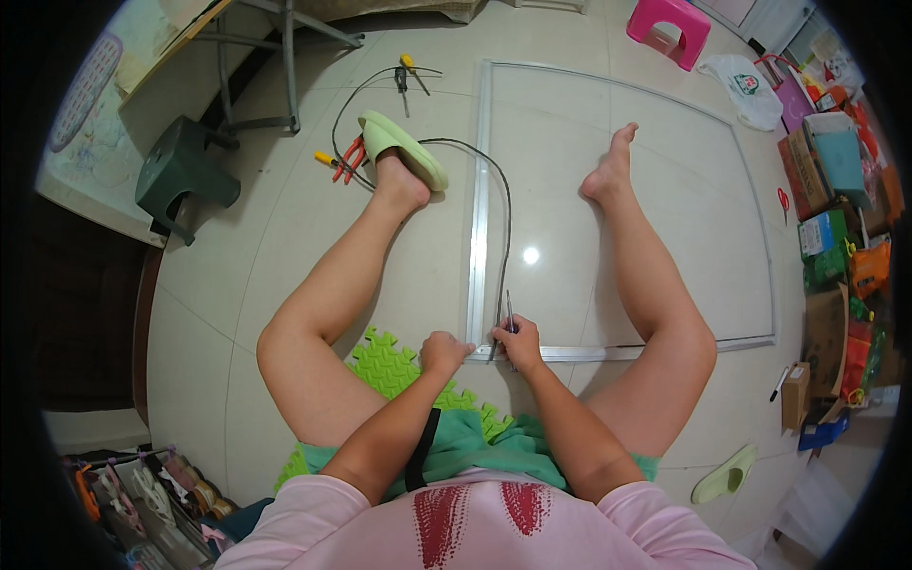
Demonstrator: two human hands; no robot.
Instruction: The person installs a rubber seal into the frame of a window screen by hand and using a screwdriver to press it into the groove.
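A silvery metal frame (481,209) lies flat on the floor between and under my legs. My left hand (446,352) is closed at its near left corner, thumb resting on the metal. In my right hand (520,344) is a screwdriver (510,309), dark-handled, its thin shaft pointing away from me. A black cord (508,199) runs along the frame's left side down to my right hand and curves back past my left foot. How the fingers of my right hand meet the cord cannot be made out.
Red-handled pliers (351,161) and screwdrivers (401,85) lie by my slippered left foot. A green stool (185,178) stands left, a pink stool (669,32) far right. Boxes (825,337) line the right side. Green foam mats (388,369) lie under me; a loose slipper (725,474) is nearby.
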